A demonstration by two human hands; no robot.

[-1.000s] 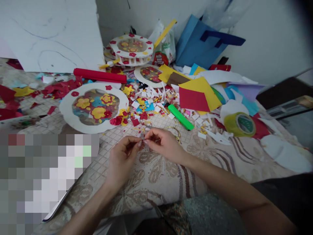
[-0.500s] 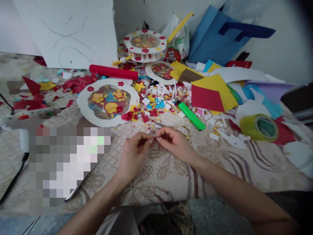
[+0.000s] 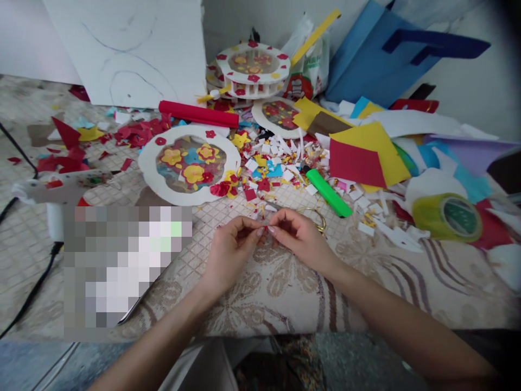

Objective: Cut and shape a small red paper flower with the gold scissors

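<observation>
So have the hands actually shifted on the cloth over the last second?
No. The left hand and right hand keep pinching together just in front of the scissors; only the camera view slid.

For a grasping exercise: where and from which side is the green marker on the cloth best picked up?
Grip the green marker across its middle, coming from above. It lies flat and slanted amid paper scraps, with both long sides free; the slim, straight barrel suits a pinch across its width.

Head cam, fwd-down, close.
</observation>
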